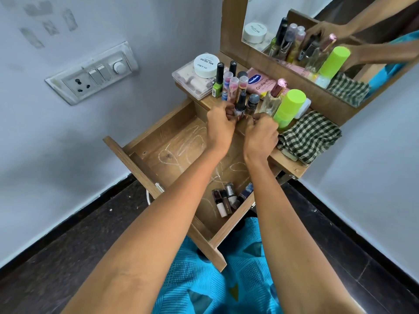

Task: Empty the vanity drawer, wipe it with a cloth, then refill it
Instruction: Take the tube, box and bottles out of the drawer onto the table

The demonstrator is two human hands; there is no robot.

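Glass nail-polish bottle (pixel 239 107) is gripped in the left hand (pixel 221 123) just behind the drawer (pixel 140 175); the right hand (pixel 260 132) curls beside it, and I cannot tell what it holds. Best to move few at once, kept upright. More bottles (pixel 224 198) lie in the drawer's near corner. A checked cloth (pixel 310 137) waits on the table (pixel 288 162) to the drawer's right, with grey walls (pixel 68 143) around.

Drawer (pixel 176 143) below left hand (pixel 218 125) and right hand (pixel 260 137), small bottles (pixel 226 198) in its near corner under the right forearm; upright bottles (pixel 233 85) on shelf (pixel 292 165) just beyond both hands; cloth (pixel 310 134) right of right hand; mirror (pixel 283 10) behind.
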